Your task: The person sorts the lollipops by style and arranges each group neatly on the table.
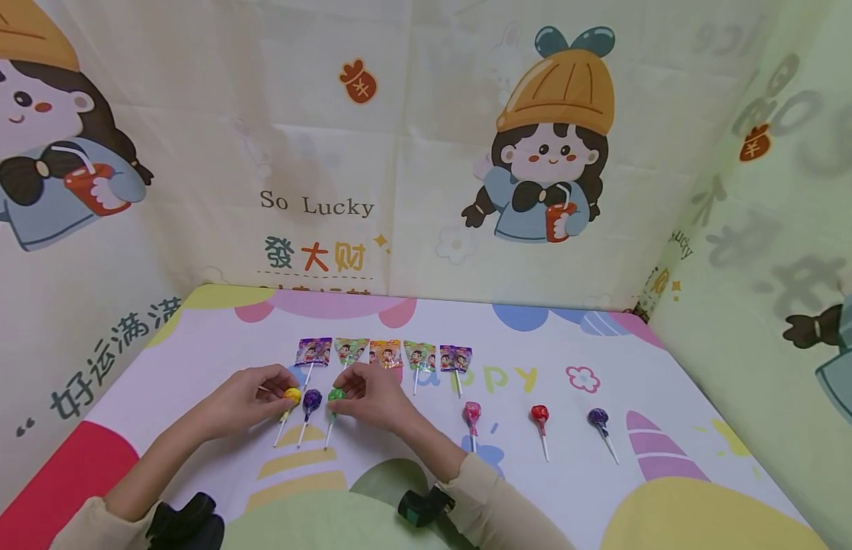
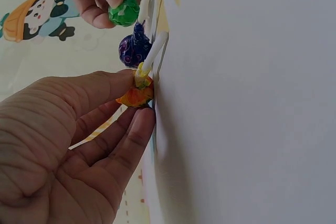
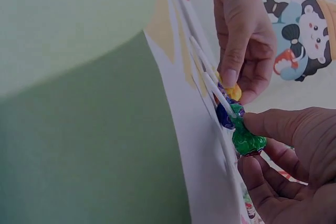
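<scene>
My left hand (image 1: 249, 397) pinches a yellow-orange wrapped lollipop (image 1: 292, 396) by its head, thumb on one side and fingers on the other. With thumb and fingertips, my right hand (image 1: 376, 396) holds the head of a green lollipop (image 1: 336, 395). Between them a dark purple lollipop (image 1: 312, 401) lies on the table, touched by neither hand as far as I can tell. All three sticks point toward me. In the left wrist view the orange head (image 2: 136, 95) is close to the tabletop; the right wrist view shows the green head (image 3: 248, 141) between thumb and fingers.
Behind the hands runs a row of several lollipops in flat printed wrappers, among them an orange one (image 1: 386, 354) and a purple one (image 1: 456, 358). To the right lie a pink lollipop (image 1: 472, 413), a red one (image 1: 539, 415) and a purple one (image 1: 597, 418), spaced apart. A printed curtain (image 1: 426, 153) backs the table.
</scene>
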`<state>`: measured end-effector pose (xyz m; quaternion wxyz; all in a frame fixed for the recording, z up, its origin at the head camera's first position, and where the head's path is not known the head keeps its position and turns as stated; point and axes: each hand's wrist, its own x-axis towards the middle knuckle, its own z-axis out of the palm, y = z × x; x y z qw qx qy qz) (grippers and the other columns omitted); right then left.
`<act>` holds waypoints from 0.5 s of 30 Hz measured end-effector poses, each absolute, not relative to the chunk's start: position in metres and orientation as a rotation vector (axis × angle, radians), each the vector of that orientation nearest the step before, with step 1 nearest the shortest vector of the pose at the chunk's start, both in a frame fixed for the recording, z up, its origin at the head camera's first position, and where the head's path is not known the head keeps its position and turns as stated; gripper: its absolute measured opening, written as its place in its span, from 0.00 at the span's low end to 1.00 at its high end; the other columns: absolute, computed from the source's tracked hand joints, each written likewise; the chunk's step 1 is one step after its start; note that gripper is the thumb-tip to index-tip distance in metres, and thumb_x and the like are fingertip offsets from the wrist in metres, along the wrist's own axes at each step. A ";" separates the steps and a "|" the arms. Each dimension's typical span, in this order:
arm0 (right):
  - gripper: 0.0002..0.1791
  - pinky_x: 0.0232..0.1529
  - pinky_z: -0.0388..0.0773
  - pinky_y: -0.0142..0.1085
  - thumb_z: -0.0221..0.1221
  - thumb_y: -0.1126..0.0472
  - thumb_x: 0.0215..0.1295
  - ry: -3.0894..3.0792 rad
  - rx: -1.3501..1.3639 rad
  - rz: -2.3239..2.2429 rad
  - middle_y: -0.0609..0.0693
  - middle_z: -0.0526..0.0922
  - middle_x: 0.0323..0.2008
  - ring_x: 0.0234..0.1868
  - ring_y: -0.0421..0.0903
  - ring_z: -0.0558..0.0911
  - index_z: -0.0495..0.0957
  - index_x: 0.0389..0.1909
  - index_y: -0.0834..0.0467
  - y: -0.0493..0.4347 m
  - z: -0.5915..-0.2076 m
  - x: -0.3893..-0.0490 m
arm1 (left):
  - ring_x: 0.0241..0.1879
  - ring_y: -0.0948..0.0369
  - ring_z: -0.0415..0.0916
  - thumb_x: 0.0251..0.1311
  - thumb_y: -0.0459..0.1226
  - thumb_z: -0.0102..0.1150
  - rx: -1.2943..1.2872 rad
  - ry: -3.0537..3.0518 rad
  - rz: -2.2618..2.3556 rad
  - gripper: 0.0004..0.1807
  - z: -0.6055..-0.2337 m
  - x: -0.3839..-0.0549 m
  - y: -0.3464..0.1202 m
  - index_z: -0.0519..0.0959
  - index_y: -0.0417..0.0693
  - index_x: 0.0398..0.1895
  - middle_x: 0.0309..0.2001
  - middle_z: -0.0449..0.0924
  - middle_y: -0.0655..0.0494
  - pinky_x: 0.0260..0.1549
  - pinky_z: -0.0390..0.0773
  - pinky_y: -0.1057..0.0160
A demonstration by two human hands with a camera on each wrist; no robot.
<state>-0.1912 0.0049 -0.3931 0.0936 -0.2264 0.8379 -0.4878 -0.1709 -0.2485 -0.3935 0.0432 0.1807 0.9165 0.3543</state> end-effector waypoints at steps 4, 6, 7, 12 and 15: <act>0.13 0.36 0.76 0.24 0.75 0.61 0.58 2.476 -0.664 -1.440 0.44 0.81 0.33 0.33 0.35 0.74 0.83 0.41 0.58 0.004 -0.396 -0.192 | 0.38 0.62 0.76 0.63 0.38 0.70 0.552 2.802 1.090 0.11 -0.393 -0.170 -0.248 0.81 0.47 0.45 0.38 0.81 0.61 0.41 0.82 0.68; 0.13 0.35 0.76 0.24 0.74 0.61 0.58 2.471 -0.662 -1.439 0.45 0.81 0.33 0.33 0.34 0.74 0.83 0.41 0.58 0.004 -0.398 -0.192 | 0.38 0.62 0.76 0.63 0.38 0.70 0.550 2.800 1.094 0.11 -0.393 -0.170 -0.248 0.81 0.47 0.45 0.38 0.81 0.61 0.41 0.82 0.68; 0.13 0.35 0.76 0.24 0.74 0.61 0.58 2.468 -0.663 -1.440 0.45 0.82 0.33 0.33 0.34 0.74 0.83 0.41 0.58 0.003 -0.399 -0.193 | 0.38 0.62 0.76 0.63 0.39 0.70 0.550 2.800 1.095 0.11 -0.393 -0.170 -0.248 0.81 0.47 0.45 0.38 0.81 0.61 0.42 0.82 0.68; 0.13 0.35 0.76 0.24 0.74 0.62 0.58 2.458 -0.676 -1.439 0.45 0.82 0.33 0.32 0.34 0.74 0.83 0.41 0.58 0.003 -0.401 -0.194 | 0.38 0.62 0.76 0.62 0.39 0.71 0.549 2.800 1.093 0.11 -0.393 -0.170 -0.248 0.81 0.47 0.45 0.38 0.81 0.61 0.42 0.82 0.67; 0.13 0.35 0.76 0.24 0.74 0.62 0.58 2.454 -0.678 -1.439 0.45 0.82 0.33 0.32 0.34 0.74 0.83 0.41 0.58 0.002 -0.401 -0.193 | 0.38 0.62 0.76 0.62 0.38 0.70 0.549 2.799 1.094 0.11 -0.393 -0.170 -0.248 0.81 0.47 0.44 0.38 0.81 0.60 0.41 0.82 0.67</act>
